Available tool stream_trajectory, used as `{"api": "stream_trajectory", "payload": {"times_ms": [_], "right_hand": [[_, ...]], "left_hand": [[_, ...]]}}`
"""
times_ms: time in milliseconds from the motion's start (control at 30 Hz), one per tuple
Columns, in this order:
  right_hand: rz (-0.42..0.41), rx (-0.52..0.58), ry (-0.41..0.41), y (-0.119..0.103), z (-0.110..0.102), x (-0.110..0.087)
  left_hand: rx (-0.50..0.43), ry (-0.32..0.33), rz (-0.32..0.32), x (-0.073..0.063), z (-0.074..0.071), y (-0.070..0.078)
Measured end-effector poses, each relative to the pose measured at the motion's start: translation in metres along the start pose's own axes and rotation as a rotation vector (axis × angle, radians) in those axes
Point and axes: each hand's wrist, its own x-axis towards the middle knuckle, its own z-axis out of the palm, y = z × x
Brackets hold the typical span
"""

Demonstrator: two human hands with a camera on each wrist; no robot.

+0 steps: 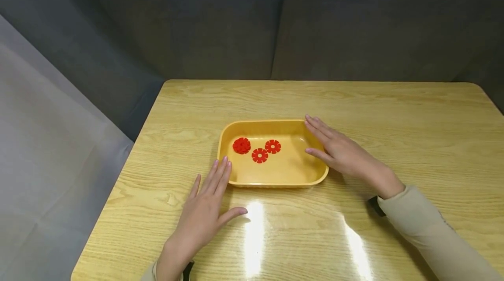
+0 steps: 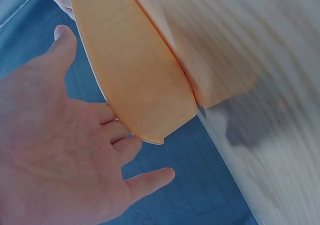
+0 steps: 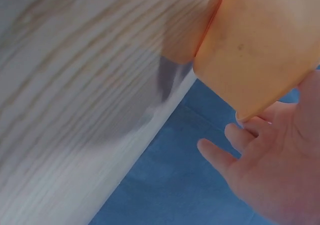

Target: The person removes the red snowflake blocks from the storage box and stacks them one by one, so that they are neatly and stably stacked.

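While left hand (image 1: 198, 217) extends spread, straight fingers (image 1: 223, 179) over yellow tray rim (image 1: 271, 184), right hand (image 1: 346, 154) does likewise opposite.

I am at a cloth-screened work spot; whether in a home, lab or office, I cannot tell. Dark grey hanging cloth (image 1: 220, 22) fills the top of my view, a pale grey cloth sheet (image 1: 47, 154) the left. My yellowish, wood-grained, round-cornered table (image 1: 393, 110) shows 2 white glare streaks (image 1: 253, 237) at bottom centre.
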Motion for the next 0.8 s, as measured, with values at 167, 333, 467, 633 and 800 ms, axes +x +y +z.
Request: {"api": "stream_trajectory", "payload": {"times_ms": [167,333,467,633,800], "right_hand": [[-0.048,-0.050,0.050,-0.005,0.000,0.005],[-0.144,-0.029,0.051,-0.017,0.002,0.019],[-0.235,0.042,-0.014,-0.026,0.007,0.035],[-0.281,0.112,-0.078,-0.029,0.016,0.053],[-0.240,0.139,-0.138,-0.028,0.025,0.064]], "left_hand": [[0.013,-0.016,-0.011,-0.001,-0.002,0.001],[0.006,-0.015,-0.020,-0.001,-0.002,0.002],[-0.001,-0.013,-0.025,0.000,-0.002,0.003],[-0.014,-0.006,-0.023,0.001,-0.001,0.004],[-0.024,-0.016,-0.025,0.001,-0.002,0.005]]}}
